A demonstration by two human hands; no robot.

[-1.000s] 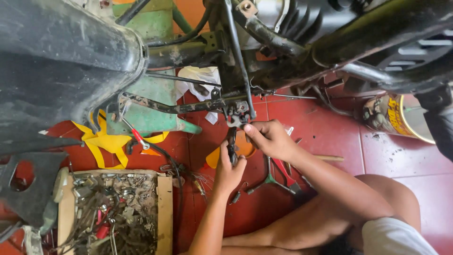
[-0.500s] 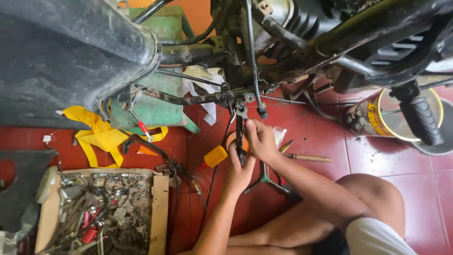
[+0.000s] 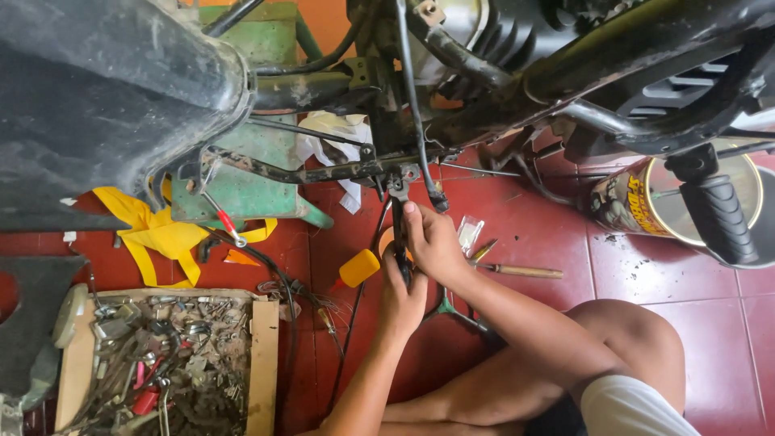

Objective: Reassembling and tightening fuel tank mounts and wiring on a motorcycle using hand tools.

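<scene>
above: motorcycle frame [image 3: 500, 105], cables crowd hands | left: wooden parts box [image 3: 262, 355], yellow bottle [image 3: 358, 268] | right: bare red tiles [image 3: 646, 266], open

Red tiled floor [image 3: 533, 234], yellow cloth [image 3: 149, 234], green stand [image 3: 242, 190], orange-yellow bottle [image 3: 358, 268].

Both forearms stretched forward and up, left hand [image 3: 401, 292] curled in a grip just below right hand [image 3: 433, 242], fingers closed, wrists nearly touching, bare knee bent alongside.
</scene>
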